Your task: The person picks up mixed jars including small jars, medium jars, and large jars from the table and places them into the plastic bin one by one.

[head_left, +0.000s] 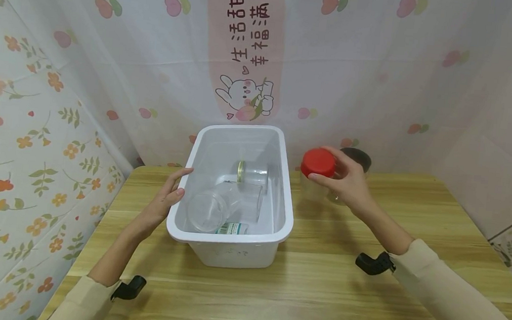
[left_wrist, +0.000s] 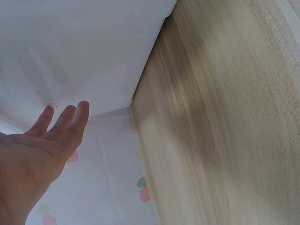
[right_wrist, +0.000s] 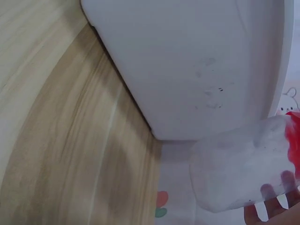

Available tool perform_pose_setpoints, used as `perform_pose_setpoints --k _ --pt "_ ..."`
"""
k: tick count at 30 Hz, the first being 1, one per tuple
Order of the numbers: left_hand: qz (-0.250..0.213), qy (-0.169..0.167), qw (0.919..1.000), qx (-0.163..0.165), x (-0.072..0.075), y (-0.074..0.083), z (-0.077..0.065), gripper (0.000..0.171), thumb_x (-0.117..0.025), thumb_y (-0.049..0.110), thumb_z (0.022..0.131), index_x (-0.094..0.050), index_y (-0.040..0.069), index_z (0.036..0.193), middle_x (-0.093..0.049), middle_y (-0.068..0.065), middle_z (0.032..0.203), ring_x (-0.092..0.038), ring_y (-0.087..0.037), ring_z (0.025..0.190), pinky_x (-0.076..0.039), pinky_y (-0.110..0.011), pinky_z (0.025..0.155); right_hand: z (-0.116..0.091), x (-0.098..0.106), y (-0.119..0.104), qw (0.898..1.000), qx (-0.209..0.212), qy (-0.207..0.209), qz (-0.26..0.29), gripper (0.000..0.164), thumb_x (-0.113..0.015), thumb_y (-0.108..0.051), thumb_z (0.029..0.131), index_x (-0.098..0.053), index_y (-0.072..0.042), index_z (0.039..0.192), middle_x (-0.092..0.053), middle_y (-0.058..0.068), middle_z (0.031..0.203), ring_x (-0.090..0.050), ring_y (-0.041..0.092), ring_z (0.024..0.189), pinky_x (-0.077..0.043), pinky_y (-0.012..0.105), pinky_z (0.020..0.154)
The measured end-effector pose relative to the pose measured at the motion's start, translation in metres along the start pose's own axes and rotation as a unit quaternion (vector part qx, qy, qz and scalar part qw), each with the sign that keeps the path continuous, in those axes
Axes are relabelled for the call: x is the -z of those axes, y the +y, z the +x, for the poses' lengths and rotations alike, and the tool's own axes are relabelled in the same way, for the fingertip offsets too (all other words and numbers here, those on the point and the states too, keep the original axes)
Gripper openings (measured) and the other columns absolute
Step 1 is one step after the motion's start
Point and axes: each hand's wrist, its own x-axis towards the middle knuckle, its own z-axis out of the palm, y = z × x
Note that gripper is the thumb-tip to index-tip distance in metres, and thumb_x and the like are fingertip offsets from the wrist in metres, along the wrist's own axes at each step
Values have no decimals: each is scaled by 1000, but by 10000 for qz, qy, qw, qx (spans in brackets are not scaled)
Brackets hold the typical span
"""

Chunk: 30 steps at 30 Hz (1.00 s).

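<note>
My right hand (head_left: 347,181) grips a clear plastic jar by its red lid (head_left: 319,161). The jar body (right_wrist: 239,164) shows in the right wrist view, beside the tub's outer wall. On the left, my other hand (head_left: 168,198) rests at the rim of a white plastic tub (head_left: 229,253), thumb and forefinger on the edge. The left wrist view shows its other fingers (left_wrist: 77,124) extended beneath the rim, near the wall. Inside the tub lie a gold-lidded clear jar (head_left: 254,174), another clear container (head_left: 247,202) and a round clear one (head_left: 207,211).
A dark-lidded jar (head_left: 358,158) stands behind my right hand, partly hidden. In the tub's near end is a green-and-white label (head_left: 231,228). The wooden table (head_left: 308,296) meets patterned cloth (head_left: 154,70) at the back and left.
</note>
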Motion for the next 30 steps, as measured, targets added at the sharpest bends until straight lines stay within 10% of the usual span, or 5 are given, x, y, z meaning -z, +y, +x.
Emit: perform_pose_setpoints --k 30 --pt "-21 -10 10000 -58 1 -1 0 51 -35 31 111 -20 24 159 -32 -33 147 -54 -34 112 -54 -37 83 23 -11 -36 9992 288 -96 -263 67 -84 -16 87 -54 -15 147 -62 5 131 -58 24 113 -51 35 90"
